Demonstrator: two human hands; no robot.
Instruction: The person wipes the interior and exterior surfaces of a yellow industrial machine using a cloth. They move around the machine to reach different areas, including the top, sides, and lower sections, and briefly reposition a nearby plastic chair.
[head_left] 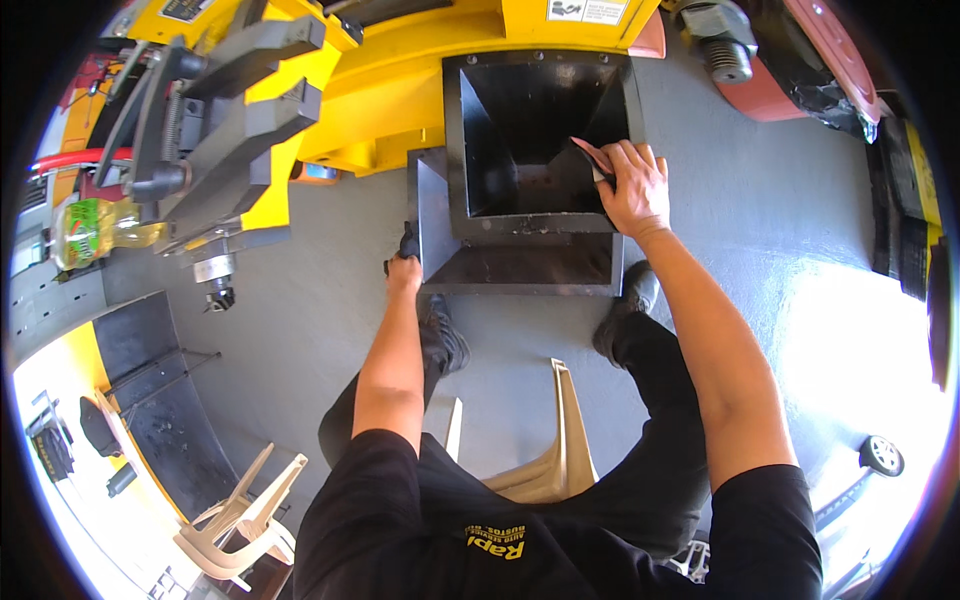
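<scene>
While the person is sitting low in the middle of the frame, the black metal box (535, 150) is standing on the grey floor (760, 200) in the upper centre, right against the yellow machine (400, 90). It is an open hopper-like shape: its mouth is facing up toward the camera, its walls are sloping inward to a small bottom, and its longer side seems to be running from top to bottom of the frame, with a lower step (520, 268) toward the person.

The right hand (636, 188) is lying on the right rim, its fingers pressed together and pinching a small dark sheet (590, 155), maybe abrasive paper, against the inner wall. The left hand (405, 262) is closed around the left edge of the lower step, at its outer corner, with something dark in the grip; I cannot tell what it is.

I think the thin steel edges could be cutting the bare fingers if the right hand is slipping along the rim. The sheet could also be falling down to the narrow bottom.

Further out, a green bottle (95, 230) is lying at the left, and plastic chairs (245, 520) are standing at the lower left.
</scene>
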